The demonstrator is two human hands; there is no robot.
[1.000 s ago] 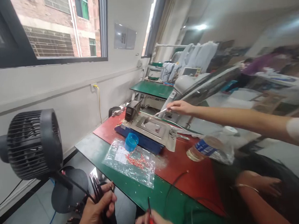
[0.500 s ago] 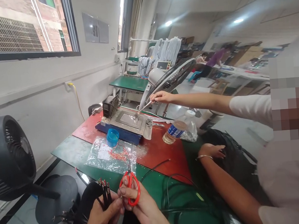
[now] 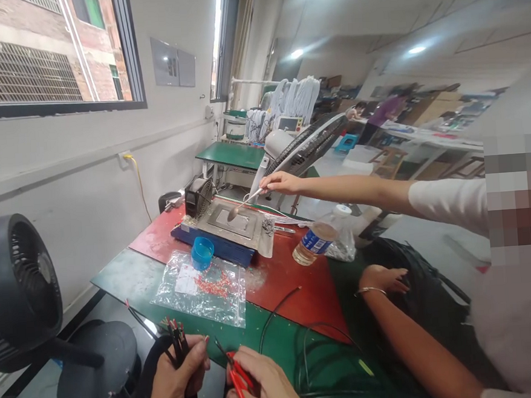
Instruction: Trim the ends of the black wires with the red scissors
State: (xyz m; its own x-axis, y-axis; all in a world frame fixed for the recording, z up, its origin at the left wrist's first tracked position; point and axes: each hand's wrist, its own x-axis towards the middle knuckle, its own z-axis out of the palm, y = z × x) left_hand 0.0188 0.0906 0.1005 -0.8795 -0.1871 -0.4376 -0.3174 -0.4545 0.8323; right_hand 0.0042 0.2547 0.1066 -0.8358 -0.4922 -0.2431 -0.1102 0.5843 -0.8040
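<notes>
My left hand [image 3: 176, 381] grips a bundle of black cables [image 3: 179, 341] with stripped coloured wire ends pointing up, near the bottom edge. Just to its right, my right hand [image 3: 265, 387] holds red-handled scissors [image 3: 236, 374], blades pointing up-left toward the cable ends. Both hands sit at the front edge of the green table [image 3: 266, 338]. A co-worker at my right reaches a hand [image 3: 282, 182] with a metal spoon [image 3: 243, 205] over a solder pot [image 3: 233, 222]; the co-worker's other hand [image 3: 382, 277] rests on the table.
A clear bag of small red parts [image 3: 201, 285] and a blue cap [image 3: 202, 252] lie ahead on the table. A plastic bottle [image 3: 316, 242] lies on the red mat [image 3: 298, 281]. Black fans stand at left [image 3: 12, 289] and behind the solder pot [image 3: 307, 144]. Loose black cables [image 3: 322, 352] coil at right.
The view has swung right and steadied. My right hand lowered the scissors from upright to a slant near the cable ends. The co-worker's spoon lifted slightly over the solder pot.
</notes>
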